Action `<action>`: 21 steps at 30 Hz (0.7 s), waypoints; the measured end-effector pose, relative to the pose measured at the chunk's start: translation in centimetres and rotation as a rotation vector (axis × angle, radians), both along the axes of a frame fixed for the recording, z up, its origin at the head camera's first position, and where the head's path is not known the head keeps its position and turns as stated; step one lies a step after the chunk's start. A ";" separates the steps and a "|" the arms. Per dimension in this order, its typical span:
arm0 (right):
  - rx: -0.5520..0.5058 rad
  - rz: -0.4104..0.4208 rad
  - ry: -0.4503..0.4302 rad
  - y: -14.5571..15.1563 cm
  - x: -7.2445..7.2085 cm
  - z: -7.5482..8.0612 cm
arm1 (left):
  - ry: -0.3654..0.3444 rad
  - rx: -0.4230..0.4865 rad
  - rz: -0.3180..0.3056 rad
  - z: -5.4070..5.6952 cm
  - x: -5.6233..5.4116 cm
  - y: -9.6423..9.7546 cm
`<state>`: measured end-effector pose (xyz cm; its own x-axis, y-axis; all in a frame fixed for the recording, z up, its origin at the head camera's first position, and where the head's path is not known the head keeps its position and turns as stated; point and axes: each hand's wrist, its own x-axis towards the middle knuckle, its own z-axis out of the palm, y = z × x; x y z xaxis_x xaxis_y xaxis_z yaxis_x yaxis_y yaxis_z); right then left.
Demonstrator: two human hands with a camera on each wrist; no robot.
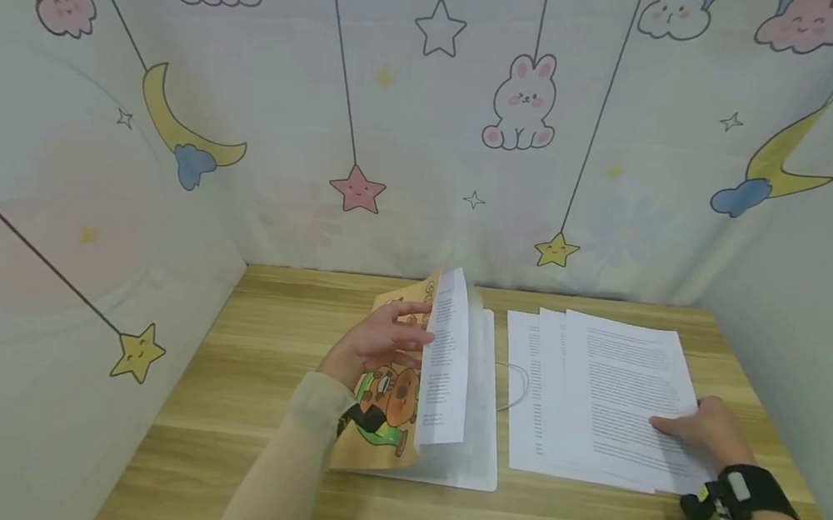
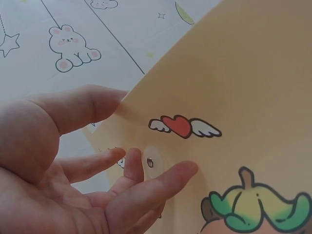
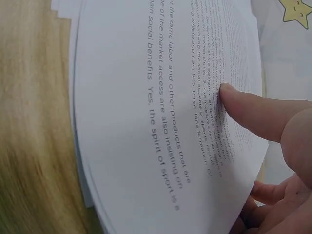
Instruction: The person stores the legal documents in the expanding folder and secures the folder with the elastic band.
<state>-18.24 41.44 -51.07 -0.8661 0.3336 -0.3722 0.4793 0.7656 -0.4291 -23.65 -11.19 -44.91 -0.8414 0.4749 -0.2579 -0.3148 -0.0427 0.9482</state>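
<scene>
My left hand [image 1: 382,340] is spread against the cartoon-printed orange cover of a folder [image 2: 253,83], which stands partly raised. In the left wrist view its top digit meets the cover's edge, while the other fingers lie loosely across the printed side near a snap button [image 2: 150,162]. A printed page [image 1: 447,363] stands up beside the cover, above the folder's pale back part [image 1: 476,458]. My right hand [image 1: 705,430] pinches the near right corner of a stack of printed sheets [image 3: 122,97], thumb on top and fingers beneath. These sheets bow upward.
The printed sheets lie fanned on the wooden table [image 1: 244,411]. A thin pale loop [image 1: 525,388] sticks out between folder and stack. Cartoon-patterned cloth walls [image 1: 428,144] stand behind the table and on both sides.
</scene>
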 end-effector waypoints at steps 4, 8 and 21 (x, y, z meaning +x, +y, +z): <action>-0.051 -0.025 -0.012 0.7 -0.1 -0.3 | -0.009 0.002 0.008 0.0 0.1 -0.1; -0.089 -0.088 -0.022 1.1 -0.4 -0.7 | -0.007 -0.001 0.016 0.0 0.1 -0.2; -0.106 -0.144 0.079 1.7 0.1 -0.7 | -0.009 -0.008 0.022 0.5 0.2 -0.2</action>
